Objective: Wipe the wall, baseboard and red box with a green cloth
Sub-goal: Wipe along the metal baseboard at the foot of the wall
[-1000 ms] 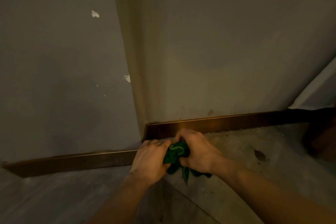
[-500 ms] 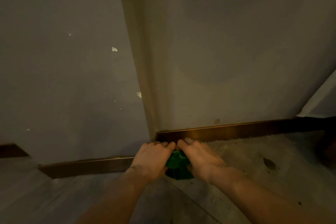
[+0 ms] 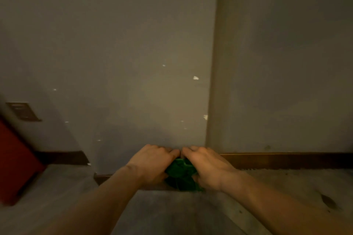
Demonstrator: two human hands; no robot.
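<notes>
**Cloth pressed at the wall corner, both hands on it**

Grey floor (image 3: pixel 172 213), matt and speckled, fills the near ground, with a dark stain at right. Left hand (image 3: pixel 152 164) and right hand (image 3: pixel 208 168) are curled shut on the green cloth (image 3: pixel 181 175), a crumpled, soft bundle with no clear long axis, fingertips nearly meeting above it. It sits against the baseboard (image 3: pixel 286 160), a glossy brown strip running left to right along the wall foot. Behind stands the wall (image 3: pixel 114 53), dull grey paint chipped in small white flecks, with a projecting vertical corner at right. Red box (image 3: pixel 15 162), smooth-faced and tilted, stands at far left, well apart from the cloth.
</notes>
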